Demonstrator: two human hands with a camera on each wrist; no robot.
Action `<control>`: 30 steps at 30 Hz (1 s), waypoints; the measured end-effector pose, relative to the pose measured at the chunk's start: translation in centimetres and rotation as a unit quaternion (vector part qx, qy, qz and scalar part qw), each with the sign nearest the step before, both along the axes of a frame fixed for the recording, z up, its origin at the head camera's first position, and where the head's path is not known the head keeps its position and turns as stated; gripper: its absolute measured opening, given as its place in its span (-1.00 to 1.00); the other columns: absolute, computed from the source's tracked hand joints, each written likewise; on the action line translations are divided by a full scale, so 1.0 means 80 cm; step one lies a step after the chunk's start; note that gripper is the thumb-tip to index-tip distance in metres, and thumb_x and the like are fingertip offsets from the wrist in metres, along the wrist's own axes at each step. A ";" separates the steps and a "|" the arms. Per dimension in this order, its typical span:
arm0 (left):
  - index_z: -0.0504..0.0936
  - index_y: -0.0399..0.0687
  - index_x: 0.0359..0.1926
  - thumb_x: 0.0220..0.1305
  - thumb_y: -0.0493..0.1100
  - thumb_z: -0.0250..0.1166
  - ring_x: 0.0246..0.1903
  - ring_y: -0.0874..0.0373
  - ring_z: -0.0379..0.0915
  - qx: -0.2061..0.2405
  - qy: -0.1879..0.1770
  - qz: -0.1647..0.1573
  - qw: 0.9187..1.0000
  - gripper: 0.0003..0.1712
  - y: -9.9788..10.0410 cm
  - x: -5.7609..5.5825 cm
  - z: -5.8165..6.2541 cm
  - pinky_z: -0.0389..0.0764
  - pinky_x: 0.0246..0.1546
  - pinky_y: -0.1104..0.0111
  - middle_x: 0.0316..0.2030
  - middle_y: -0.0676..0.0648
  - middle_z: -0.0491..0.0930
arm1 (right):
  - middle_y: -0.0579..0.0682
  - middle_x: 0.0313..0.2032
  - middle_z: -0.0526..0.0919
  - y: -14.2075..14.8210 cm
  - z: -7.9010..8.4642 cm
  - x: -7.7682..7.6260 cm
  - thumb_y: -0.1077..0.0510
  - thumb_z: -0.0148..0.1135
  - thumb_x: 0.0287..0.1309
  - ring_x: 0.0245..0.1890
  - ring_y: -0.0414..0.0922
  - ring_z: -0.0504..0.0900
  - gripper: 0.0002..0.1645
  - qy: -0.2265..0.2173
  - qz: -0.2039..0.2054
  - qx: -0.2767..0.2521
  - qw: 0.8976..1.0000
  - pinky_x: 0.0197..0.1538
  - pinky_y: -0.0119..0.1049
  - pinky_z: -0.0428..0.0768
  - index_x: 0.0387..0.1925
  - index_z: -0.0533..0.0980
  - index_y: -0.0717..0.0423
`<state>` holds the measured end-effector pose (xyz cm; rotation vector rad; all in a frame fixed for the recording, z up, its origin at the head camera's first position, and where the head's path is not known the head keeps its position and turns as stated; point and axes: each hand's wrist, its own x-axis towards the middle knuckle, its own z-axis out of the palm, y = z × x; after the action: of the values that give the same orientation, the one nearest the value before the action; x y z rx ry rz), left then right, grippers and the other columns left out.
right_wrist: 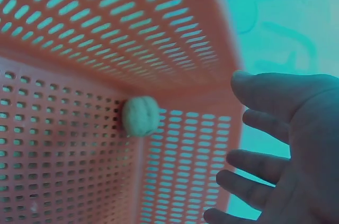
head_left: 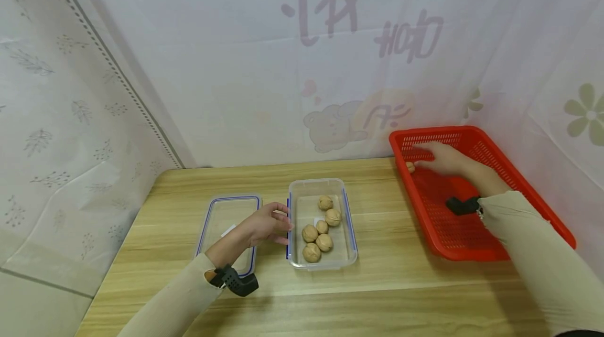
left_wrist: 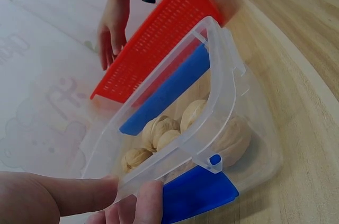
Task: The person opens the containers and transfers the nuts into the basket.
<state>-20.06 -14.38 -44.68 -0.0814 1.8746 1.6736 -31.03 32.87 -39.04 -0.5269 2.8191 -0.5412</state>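
Observation:
A clear plastic container [head_left: 348,253] with blue side latches holds several walnuts [head_left: 324,242] on its bottom. My left hand [head_left: 270,224] is at the container's left side, its relaxed fingers touching the wall by the blue latch [left_wrist: 198,195]. Over the far left part of a red plastic basket [head_left: 439,245], my right hand [head_left: 443,159] is spread, with nothing in its fingers. One walnut [right_wrist: 141,116] lies in the basket's corner, apart from that hand; in the head view, this walnut [head_left: 410,167] shows just left of the fingers.
A clear lid [head_left: 236,206] with a blue seal lies on the wooden table [head_left: 377,279], left of the container and partly under my left forearm. Printed cloth [head_left: 236,90] hangs behind the table and on both sides. The basket stands close to the right-hand cloth.

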 end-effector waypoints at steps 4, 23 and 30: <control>0.23 -0.42 0.25 0.35 -0.54 0.17 -0.23 0.06 0.51 0.002 0.001 -0.002 1.000 -0.49 -0.001 0.000 -0.001 0.82 -0.26 0.22 -0.15 -0.19 0.47 | 0.46 0.39 0.26 -0.007 0.010 0.011 0.05 0.27 0.39 0.41 0.41 0.16 -0.20 0.004 0.007 0.000 1.000 0.42 0.41 0.18 0.46 0.22 0.38; 0.24 -0.39 0.27 0.34 -0.51 0.20 -0.17 0.03 0.49 -0.004 -0.006 -0.005 1.000 -0.46 -0.001 -0.005 -0.001 0.81 -0.21 0.17 -0.09 -0.22 0.44 | 0.42 0.47 0.12 -0.065 0.038 0.054 0.02 0.31 0.34 0.48 0.36 0.05 -0.14 0.019 0.044 -0.010 0.999 0.45 0.40 0.14 0.52 0.19 0.21; 0.23 -0.39 0.28 0.34 -0.50 0.22 -0.18 0.04 0.51 -0.004 -0.010 -0.006 1.000 -0.44 -0.001 -0.005 -0.001 0.81 -0.23 0.19 -0.10 -0.21 0.44 | 0.38 0.46 0.18 -0.090 0.040 0.063 0.03 0.33 0.33 0.48 0.34 0.08 -0.17 0.025 0.068 -0.025 0.997 0.47 0.37 0.14 0.49 0.25 0.23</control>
<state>-20.44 -14.49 -44.76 -0.0902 1.8633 1.6516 -26.01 25.64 -35.88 -0.7454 2.7950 -0.5807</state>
